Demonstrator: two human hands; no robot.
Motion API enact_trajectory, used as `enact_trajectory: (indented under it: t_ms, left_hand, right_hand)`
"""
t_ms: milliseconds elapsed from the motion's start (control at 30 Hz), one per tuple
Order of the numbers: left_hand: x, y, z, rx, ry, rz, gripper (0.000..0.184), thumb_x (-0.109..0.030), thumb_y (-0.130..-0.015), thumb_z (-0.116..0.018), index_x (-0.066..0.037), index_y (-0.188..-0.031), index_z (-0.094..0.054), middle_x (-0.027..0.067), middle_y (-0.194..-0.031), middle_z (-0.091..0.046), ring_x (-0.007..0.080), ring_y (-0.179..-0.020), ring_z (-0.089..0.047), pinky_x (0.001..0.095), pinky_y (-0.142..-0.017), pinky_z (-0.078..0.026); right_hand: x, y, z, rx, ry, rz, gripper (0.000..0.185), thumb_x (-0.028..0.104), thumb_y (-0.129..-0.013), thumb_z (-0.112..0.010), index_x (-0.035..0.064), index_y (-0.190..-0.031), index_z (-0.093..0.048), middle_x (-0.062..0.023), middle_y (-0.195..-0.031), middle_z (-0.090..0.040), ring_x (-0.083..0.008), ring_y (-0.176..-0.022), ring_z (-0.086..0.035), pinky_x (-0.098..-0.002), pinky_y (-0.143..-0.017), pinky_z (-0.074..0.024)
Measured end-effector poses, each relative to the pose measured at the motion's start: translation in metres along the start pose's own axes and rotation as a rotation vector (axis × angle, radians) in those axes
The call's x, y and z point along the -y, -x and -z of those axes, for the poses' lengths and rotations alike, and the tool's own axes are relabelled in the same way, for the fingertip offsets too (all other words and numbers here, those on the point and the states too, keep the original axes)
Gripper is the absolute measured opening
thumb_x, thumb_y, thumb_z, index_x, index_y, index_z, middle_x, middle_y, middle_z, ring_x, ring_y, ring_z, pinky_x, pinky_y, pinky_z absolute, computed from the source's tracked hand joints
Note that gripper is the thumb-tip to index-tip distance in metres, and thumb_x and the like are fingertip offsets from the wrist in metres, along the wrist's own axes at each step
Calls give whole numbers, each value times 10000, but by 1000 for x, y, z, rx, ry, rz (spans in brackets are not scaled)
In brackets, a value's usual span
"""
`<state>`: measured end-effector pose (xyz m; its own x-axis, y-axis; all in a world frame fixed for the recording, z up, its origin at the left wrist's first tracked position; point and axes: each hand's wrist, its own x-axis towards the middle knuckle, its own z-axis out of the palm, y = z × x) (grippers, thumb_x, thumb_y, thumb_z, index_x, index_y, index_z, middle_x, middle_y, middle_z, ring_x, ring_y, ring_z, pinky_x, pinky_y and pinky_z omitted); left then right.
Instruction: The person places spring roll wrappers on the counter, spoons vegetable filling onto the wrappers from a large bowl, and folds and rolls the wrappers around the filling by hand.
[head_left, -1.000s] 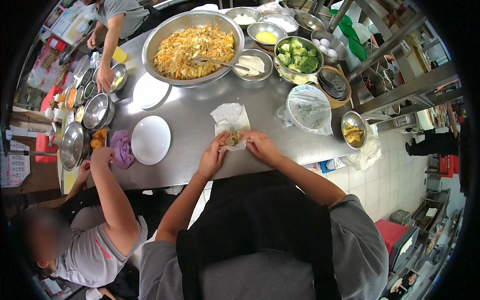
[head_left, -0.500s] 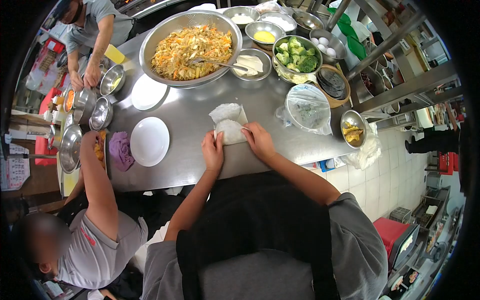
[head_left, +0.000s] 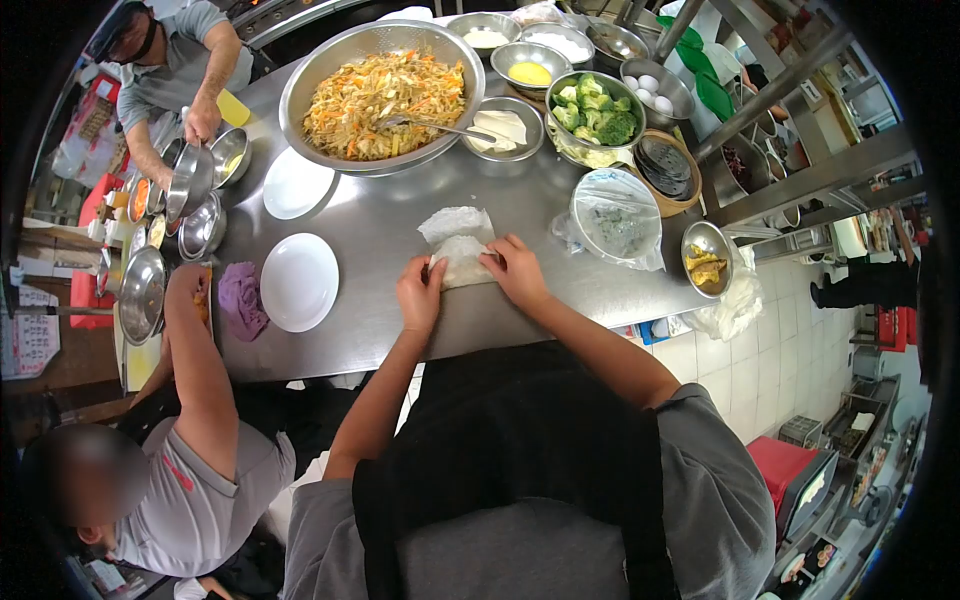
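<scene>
Thin white, slightly see-through sheets that look like spring roll wrappers (head_left: 462,262) lie in front of me on the steel table. A second white portion (head_left: 455,224) sits just behind, its edge ragged. My left hand (head_left: 419,293) pinches the left edge of the near wrapper between thumb and fingers. On the opposite edge, my right hand (head_left: 517,272) grips the wrapper with its fingertips. How many layers are between my fingers I cannot tell.
Behind the wrappers stands a large bowl of shredded vegetables (head_left: 350,150) with a spoon. Broccoli (head_left: 597,108) and a plastic-covered bowl (head_left: 615,215) are to the right. White plates (head_left: 300,283) and a purple cloth (head_left: 242,302) lie left. Two co-workers reach among metal bowls (head_left: 203,228).
The near wrapper sits slightly lower and flatter between my hands, which have barely shifted. At the far left, a co-worker has raised and tilted a metal bowl.
</scene>
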<state>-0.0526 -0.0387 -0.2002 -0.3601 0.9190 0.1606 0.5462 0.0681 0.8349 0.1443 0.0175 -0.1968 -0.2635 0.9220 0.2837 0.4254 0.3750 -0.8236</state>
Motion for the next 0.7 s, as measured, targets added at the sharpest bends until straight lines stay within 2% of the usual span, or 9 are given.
enact_trajectory:
  t_ms: [33,100,200,300,333,433,500,600,700]
  left_hand:
    - [2,-1,0,7,7,13,219,-207,-902,-766,-20,-968,-673,98,-747,-620,215,-653,-570,356,-602,-463]
    - [-2,-5,1,21,22,38,211,-191,-899,-765,-24,-988,-672,84,-833,-635,208,-683,-578,350,-609,-471]
    - [-19,-9,4,-46,114,-40,226,-128,-857,-790,-53,-1043,-686,70,-953,-606,182,-787,-567,339,-702,-471]
    - [-13,-19,9,-91,-176,-424,212,-83,-816,-754,-127,-1018,-707,19,-1107,-589,242,-926,-590,386,-843,-472]
    - [-12,-20,12,11,-206,-460,230,-69,-803,-742,-136,-1021,-711,15,-1099,-599,249,-941,-590,388,-871,-462]
    - [-8,-21,19,279,-272,-558,273,-45,-774,-712,-148,-1026,-723,5,-1094,-629,264,-992,-597,396,-932,-451]
    - [-7,-24,20,416,-286,-621,271,-53,-770,-698,-133,-1027,-727,5,-1114,-650,266,-1031,-610,405,-939,-471]
    - [-12,-14,20,448,-276,-561,269,-101,-815,-692,-124,-1081,-724,29,-1155,-670,265,-1107,-613,425,-969,-490]
    - [-22,6,13,393,-305,-478,406,-183,-867,-699,-135,-1269,-663,44,-1240,-651,278,-1171,-600,440,-993,-497]
  right_hand:
    - [-1,-1,0,4,-9,-16,202,139,-862,-776,-9,-955,-674,-139,-837,-605,-263,-654,-615,-367,-627,-497]
    - [-3,-5,2,54,-10,-96,206,147,-851,-772,-9,-944,-674,-164,-860,-612,-318,-696,-625,-404,-666,-505]
    - [-8,-13,4,122,-22,-134,226,182,-829,-784,-2,-919,-689,-176,-844,-617,-341,-720,-632,-423,-689,-508]
    - [-16,-22,3,164,-9,-107,241,203,-804,-816,8,-874,-693,-148,-800,-604,-280,-676,-612,-386,-653,-495]
    - [-18,-23,3,175,0,-94,245,205,-796,-828,11,-856,-691,-133,-784,-597,-250,-653,-601,-368,-633,-490]
    - [-16,-26,7,220,21,-98,267,239,-792,-831,17,-857,-697,-135,-780,-596,-254,-656,-602,-373,-644,-494]
    - [-12,-27,11,251,32,-119,269,265,-797,-807,32,-893,-713,-161,-794,-618,-310,-704,-623,-409,-681,-502]
    - [-11,-25,12,239,1,-123,276,282,-811,-787,36,-914,-715,-177,-799,-629,-338,-723,-628,-424,-699,-504]
    - [-13,-25,11,259,-31,-122,280,282,-825,-775,27,-916,-704,-183,-798,-631,-338,-722,-623,-420,-696,-499]
